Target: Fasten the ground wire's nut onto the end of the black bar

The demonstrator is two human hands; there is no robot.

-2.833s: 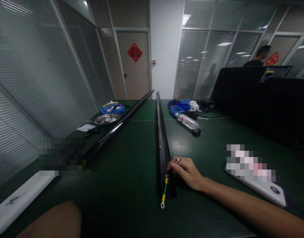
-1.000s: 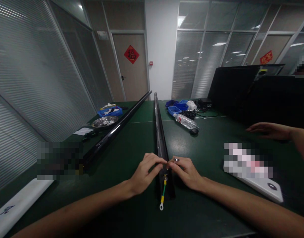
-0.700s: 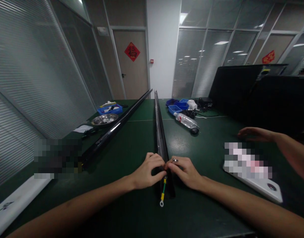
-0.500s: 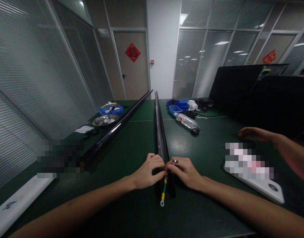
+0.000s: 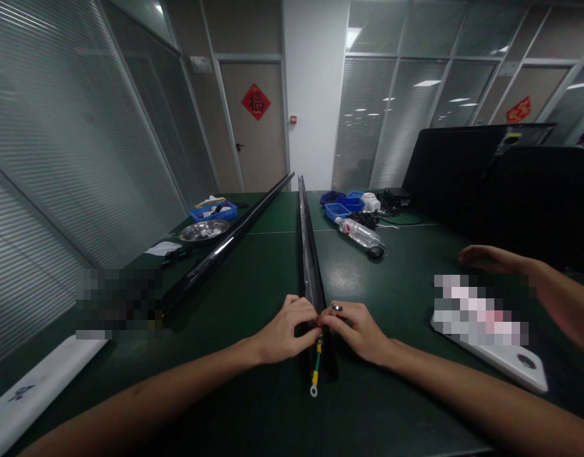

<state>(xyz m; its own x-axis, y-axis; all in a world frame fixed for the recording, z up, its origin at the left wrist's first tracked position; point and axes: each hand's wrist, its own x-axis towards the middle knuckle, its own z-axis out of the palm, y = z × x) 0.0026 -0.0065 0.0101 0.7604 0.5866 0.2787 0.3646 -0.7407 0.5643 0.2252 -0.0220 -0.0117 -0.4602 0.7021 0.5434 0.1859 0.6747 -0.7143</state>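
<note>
A long black channel-shaped strip [image 5: 310,260] runs away from me down the middle of the table. Over its near end, my left hand [image 5: 288,329] and my right hand [image 5: 356,330] meet, fingers pinched together at the tips. Whatever is between the fingertips is too small and covered to make out. Just below them, a short green ground wire [image 5: 317,360] with yellow sleeves lies along the strip, its free ring terminal [image 5: 313,391] pointing towards me. The wire's upper end touches or nearly touches my fingertips. My right hand wears a ring.
Left lie another black strip [image 5: 216,254], a metal dish [image 5: 204,231], a blue tray [image 5: 225,212] and a white object [image 5: 44,387]. Right are a plastic bottle [image 5: 361,233], blue bins [image 5: 338,211], monitors [image 5: 463,184], a white device [image 5: 501,360] and another person's hand [image 5: 492,257].
The ring terminal end of the wire has shifted very slightly right and up. Both hands keep their pinch at the same place; the view has moved a trifle.
</note>
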